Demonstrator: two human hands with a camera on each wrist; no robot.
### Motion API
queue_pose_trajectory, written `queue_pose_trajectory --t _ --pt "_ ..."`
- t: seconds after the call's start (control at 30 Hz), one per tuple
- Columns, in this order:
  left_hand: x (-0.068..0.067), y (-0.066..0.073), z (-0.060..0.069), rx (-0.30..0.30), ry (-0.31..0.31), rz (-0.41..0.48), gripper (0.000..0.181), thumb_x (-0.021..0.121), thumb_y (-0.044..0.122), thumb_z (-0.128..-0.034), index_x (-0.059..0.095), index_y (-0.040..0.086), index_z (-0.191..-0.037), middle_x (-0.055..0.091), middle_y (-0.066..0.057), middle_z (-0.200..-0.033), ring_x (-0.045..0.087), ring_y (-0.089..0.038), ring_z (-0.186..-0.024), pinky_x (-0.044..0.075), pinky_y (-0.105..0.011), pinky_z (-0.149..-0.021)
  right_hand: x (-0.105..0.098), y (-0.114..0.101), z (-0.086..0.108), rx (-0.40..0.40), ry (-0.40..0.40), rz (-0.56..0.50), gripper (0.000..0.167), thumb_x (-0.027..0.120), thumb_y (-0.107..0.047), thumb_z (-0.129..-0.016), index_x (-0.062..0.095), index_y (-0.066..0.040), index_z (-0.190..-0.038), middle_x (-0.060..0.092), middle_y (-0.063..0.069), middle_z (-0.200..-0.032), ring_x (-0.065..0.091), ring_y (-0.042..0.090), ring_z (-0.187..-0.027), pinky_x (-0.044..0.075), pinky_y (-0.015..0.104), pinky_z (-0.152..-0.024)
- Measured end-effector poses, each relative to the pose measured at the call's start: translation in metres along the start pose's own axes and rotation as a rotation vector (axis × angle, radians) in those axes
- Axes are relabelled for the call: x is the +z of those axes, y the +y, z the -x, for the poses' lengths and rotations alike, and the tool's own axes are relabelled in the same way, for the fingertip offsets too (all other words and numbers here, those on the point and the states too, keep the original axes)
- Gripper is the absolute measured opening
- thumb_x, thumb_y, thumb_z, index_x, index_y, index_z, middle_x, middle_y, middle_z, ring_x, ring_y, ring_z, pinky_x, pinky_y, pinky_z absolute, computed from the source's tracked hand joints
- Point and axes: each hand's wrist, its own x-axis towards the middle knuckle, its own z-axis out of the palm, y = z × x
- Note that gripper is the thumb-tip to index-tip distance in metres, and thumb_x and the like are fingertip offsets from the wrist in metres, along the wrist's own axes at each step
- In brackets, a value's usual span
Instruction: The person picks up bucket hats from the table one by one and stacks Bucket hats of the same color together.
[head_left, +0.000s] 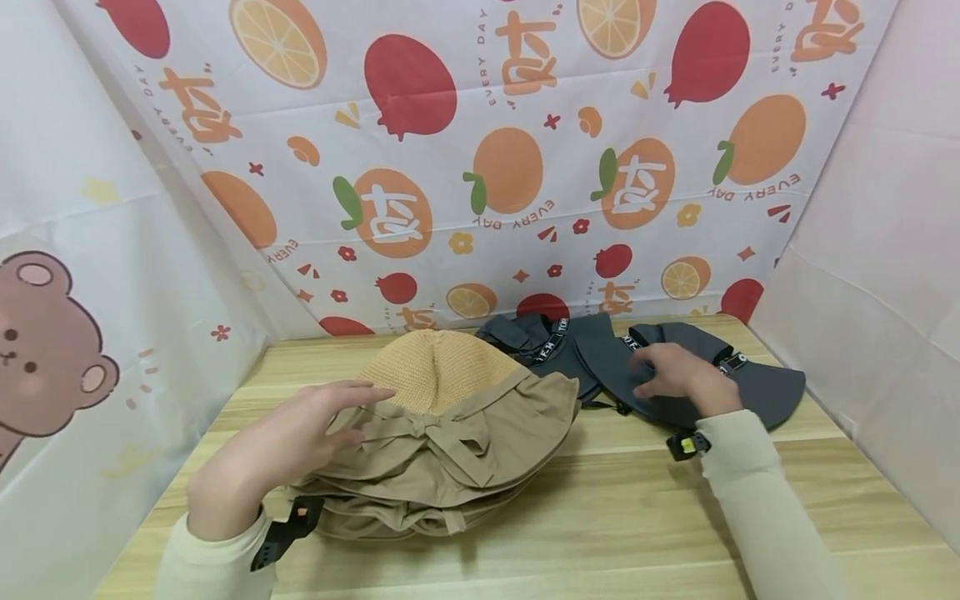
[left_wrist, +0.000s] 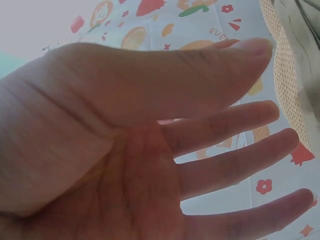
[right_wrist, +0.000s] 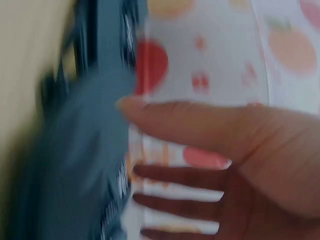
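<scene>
A stack of tan sun hats (head_left: 457, 442) with a straw crown and a fabric bow on top lies in the middle of the table. My left hand (head_left: 300, 433) is over the stack's left side, fingers extended and holding nothing; in the left wrist view its fingers (left_wrist: 230, 172) are spread, with the woven crown at the right edge. Two dark grey-blue hats with lettered bands lie at the back right. Over the right one (head_left: 765, 387) hovers my right hand (head_left: 682, 375), fingers loose and nothing in them. The other dark hat (head_left: 558, 350) sits partly behind the tan stack.
The wooden table (head_left: 600, 533) stands against a fruit-printed cloth backdrop (head_left: 450, 183). White cloth hangs on the left with a bear print (head_left: 45, 350), and a plain pale wall (head_left: 885, 275) closes the right side.
</scene>
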Motion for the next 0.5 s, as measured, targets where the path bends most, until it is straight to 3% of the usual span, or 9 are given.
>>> queue_pose_trajectory --t 0.13,0.27,0.4,0.5 --pt "0.000 0.000 0.002 -0.004 0.006 0.009 0.054 0.080 0.002 -0.0858 0.066 0.008 -0.137 0.068 -0.015 -0.136 0.063 -0.039 -0.128 0.052 -0.058 -0.104 0.015 -0.037 -0.021 -0.177 0.085 0.008 0.039 0.081 -0.015 -0.088 0.071 -0.003 -0.124 0.070 0.019 -0.126 0.063 0.042 -0.121 0.053 0.057 -0.101" --pt "-0.001 -0.002 0.004 0.017 0.043 0.021 0.053 0.080 0.002 -0.0854 0.067 0.007 -0.136 0.069 -0.015 -0.135 0.064 -0.039 -0.127 0.052 -0.058 -0.104 0.031 -0.060 -0.041 -0.278 0.106 0.041 0.028 0.078 -0.018 -0.091 0.074 -0.009 -0.118 0.073 0.012 -0.116 0.067 0.035 -0.112 0.055 0.053 -0.098" --pt "-0.002 -0.004 0.006 0.033 0.062 0.014 0.053 0.081 0.001 -0.0843 0.067 0.006 -0.135 0.070 -0.014 -0.133 0.065 -0.038 -0.125 0.052 -0.057 -0.103 0.045 -0.070 -0.056 -0.281 0.055 0.042 0.021 0.062 -0.022 -0.102 0.074 -0.013 -0.116 0.071 0.011 -0.114 0.067 0.035 -0.109 0.056 0.053 -0.096" --pt "-0.003 -0.003 0.006 0.028 0.056 0.006 0.054 0.081 0.001 -0.0843 0.067 0.008 -0.136 0.070 -0.013 -0.134 0.065 -0.037 -0.125 0.053 -0.056 -0.103 0.050 -0.072 -0.061 -0.270 0.059 0.044 0.020 0.055 -0.018 -0.104 0.075 -0.014 -0.105 0.071 0.011 -0.109 0.068 0.033 -0.105 0.058 0.051 -0.093"
